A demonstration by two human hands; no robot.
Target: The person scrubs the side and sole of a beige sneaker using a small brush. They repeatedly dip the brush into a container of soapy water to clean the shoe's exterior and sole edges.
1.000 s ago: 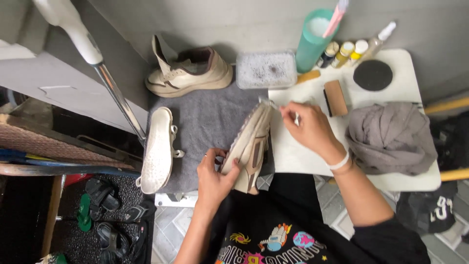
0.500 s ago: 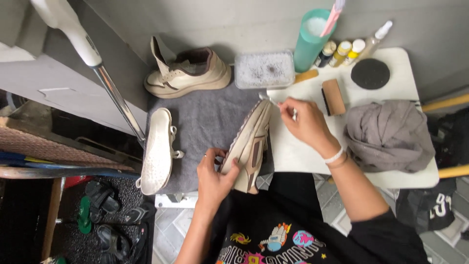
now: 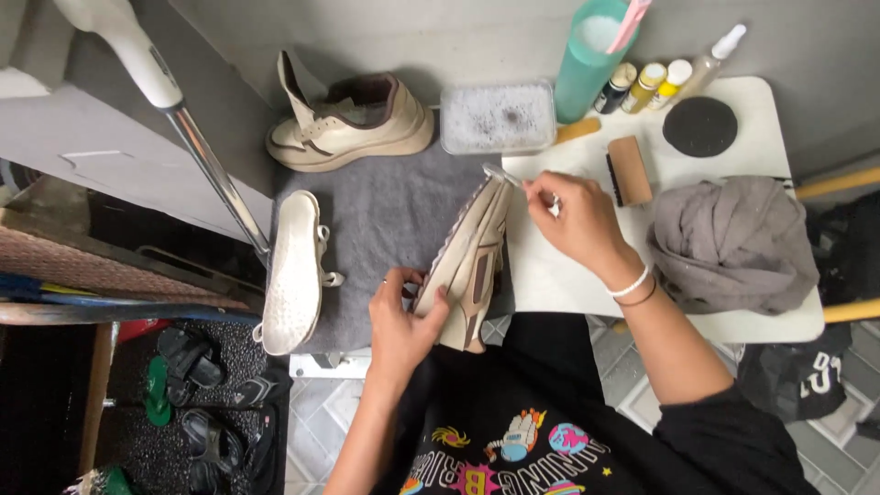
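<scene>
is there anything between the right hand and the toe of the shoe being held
Nothing visible. The right hand sits right at the toe end of the cream shoe, pinching a small tool whose kind is unclear against it, while the left hand grips the heel end.

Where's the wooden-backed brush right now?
In the head view the wooden-backed brush lies on the white table, just beyond the right hand, between the grey cloth and the clear tub.
</scene>
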